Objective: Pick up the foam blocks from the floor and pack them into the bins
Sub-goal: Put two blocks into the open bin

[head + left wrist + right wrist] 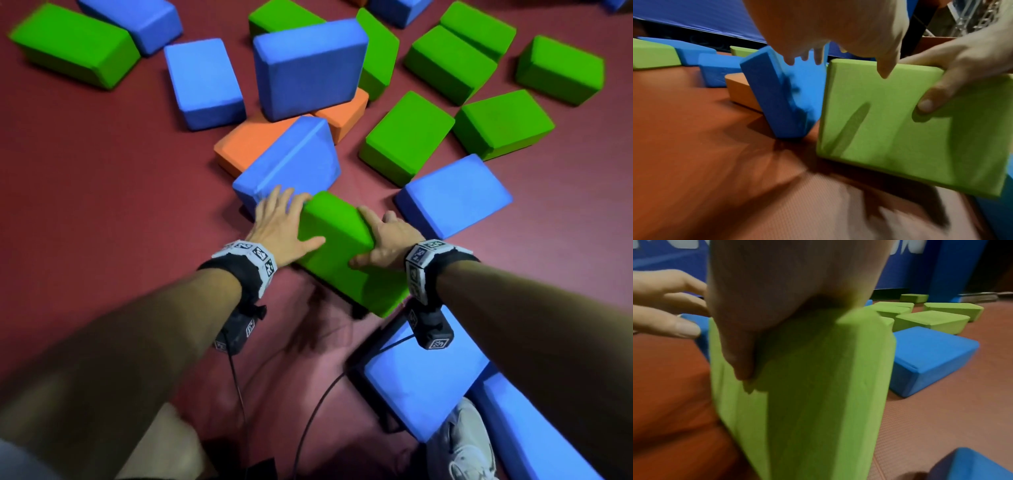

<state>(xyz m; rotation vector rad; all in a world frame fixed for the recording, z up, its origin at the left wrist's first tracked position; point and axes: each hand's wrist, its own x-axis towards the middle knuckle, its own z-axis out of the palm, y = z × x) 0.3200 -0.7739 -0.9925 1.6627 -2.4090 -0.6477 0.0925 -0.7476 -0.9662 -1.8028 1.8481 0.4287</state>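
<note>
A: Start at the left. What is the left hand (278,224) doing?

B: It lies with straight, spread fingers against the left face of the green foam block (339,246), thumb laid flat on the broad top. No curl in it; the grip is released, only pressing.

A: And the block itself?

B: A bright green rectangular slab with rounded edges and a fine matte foam surface. It is tilted, and its lower end is above the red floor (102,164) near the bottom middle of the head view, with a dark shadow beneath. I cannot tell whether any edge touches the floor.

A: The right hand (385,241)?

B: Its grip is grasping the green block: the thumb is curled onto the broad face and the fingers wrap over the right edge. The left wrist view shows the thumb (929,99) pressed into the foam.

A: What is around it?

B: Just behind the left fingers stands a tilted blue block (291,161) leaning on an orange block (250,140). To the right another blue block (455,195) lies flat on the floor. Near the bottom right corner, a dark-framed bin (368,356) holds a blue block (424,373), beside a white shoe (466,442).
</note>
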